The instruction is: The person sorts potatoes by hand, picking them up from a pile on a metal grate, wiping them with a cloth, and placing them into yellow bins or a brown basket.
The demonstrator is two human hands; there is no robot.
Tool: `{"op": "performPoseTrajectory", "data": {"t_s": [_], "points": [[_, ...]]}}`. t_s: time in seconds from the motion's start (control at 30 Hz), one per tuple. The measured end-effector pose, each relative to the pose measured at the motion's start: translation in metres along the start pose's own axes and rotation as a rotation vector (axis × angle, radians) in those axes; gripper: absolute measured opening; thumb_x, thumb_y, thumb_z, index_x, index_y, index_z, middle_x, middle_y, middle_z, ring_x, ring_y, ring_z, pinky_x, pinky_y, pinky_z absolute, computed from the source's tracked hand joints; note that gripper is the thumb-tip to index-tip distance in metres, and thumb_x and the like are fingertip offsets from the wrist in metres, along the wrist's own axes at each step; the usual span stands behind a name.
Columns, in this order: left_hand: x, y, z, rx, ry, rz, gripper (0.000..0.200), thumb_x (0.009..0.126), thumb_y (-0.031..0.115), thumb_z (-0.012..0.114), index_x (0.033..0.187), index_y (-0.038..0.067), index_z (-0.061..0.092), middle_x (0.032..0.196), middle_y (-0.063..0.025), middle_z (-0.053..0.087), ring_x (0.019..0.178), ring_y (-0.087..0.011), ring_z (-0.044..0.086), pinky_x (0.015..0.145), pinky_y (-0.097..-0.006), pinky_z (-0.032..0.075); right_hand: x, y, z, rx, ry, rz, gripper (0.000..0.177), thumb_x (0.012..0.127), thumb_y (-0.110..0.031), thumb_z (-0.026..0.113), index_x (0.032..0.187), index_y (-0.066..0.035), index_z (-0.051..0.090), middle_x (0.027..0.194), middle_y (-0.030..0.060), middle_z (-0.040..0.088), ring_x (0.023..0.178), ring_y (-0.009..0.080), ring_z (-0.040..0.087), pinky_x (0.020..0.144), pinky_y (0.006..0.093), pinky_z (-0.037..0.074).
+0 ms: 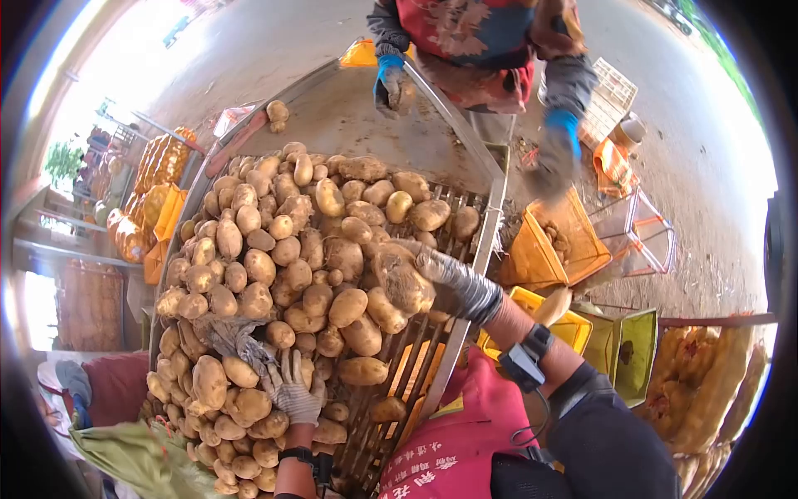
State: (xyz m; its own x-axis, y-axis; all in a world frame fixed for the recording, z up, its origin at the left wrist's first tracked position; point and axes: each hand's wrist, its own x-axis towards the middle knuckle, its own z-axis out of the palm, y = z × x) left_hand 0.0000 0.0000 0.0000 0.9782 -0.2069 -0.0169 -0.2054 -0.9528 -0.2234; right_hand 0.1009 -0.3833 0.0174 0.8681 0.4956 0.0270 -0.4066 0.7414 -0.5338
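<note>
A big heap of potatoes covers a slatted metal sorting table. My right hand, in a grey-white glove, is closed round the right side of a large, dirt-streaked potato at the heap's right edge. My left hand, gloved in the same way, rests on the potatoes nearer to me with its fingers spread. Just beyond its fingertips, a crumpled grey cloth lies among the potatoes.
Across the table stands a co-worker in blue-cuffed gloves, one hand blurred. On the right are an orange basket with potatoes, a yellow crate and a green crate. A metal rim edges the table. Filled sacks stand left.
</note>
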Motion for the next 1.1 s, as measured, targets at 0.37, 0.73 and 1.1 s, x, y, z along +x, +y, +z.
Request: {"op": "performPoseTrajectory", "data": {"t_s": [0.37, 0.73, 1.1], "points": [[0.001, 0.012, -0.007, 0.037, 0.028, -0.04, 0.071, 0.087, 0.047, 0.054, 0.149, 0.016, 0.043, 0.158, -0.0028, 0.035, 0.143, -0.0394, 0.028, 0.118, -0.0524, 0.015, -0.084, 0.064, 0.027, 0.442, -0.152, -0.006, 0.089, 0.088, -0.064, 0.061, 0.154, -0.013, 0.029, 0.139, 0.0134, 0.053, 0.115, 0.0321, 0.063, 0.089, 0.0512, 0.058], [0.001, 0.012, 0.002, 0.005, 0.14, -0.024, 0.068, 0.089, 0.042, 0.06, 0.149, 0.017, 0.041, 0.154, -0.0039, 0.04, 0.141, -0.0371, 0.031, 0.117, -0.0533, 0.018, -0.12, 0.122, 0.05, 0.522, 0.18, 0.027, 0.071, 0.095, -0.068, 0.044, 0.143, -0.016, 0.047, 0.135, 0.0106, 0.059, 0.121, 0.0274, 0.059, 0.096, 0.0563, 0.051], [-0.217, 0.027, -0.08, -0.829, 0.208, -0.064, 0.045, 0.088, 0.008, 0.055, 0.132, 0.002, 0.055, 0.129, -0.0227, 0.059, 0.123, -0.0373, 0.055, 0.104, -0.0439, 0.043, -0.131, 0.152, 0.107, 0.061, 0.141, 0.366, 0.059, 0.097, -0.05, 0.055, 0.139, -0.009, 0.048, 0.12, 0.0131, 0.064, 0.098, 0.0245, 0.068, 0.068, 0.0352, 0.059]]}}
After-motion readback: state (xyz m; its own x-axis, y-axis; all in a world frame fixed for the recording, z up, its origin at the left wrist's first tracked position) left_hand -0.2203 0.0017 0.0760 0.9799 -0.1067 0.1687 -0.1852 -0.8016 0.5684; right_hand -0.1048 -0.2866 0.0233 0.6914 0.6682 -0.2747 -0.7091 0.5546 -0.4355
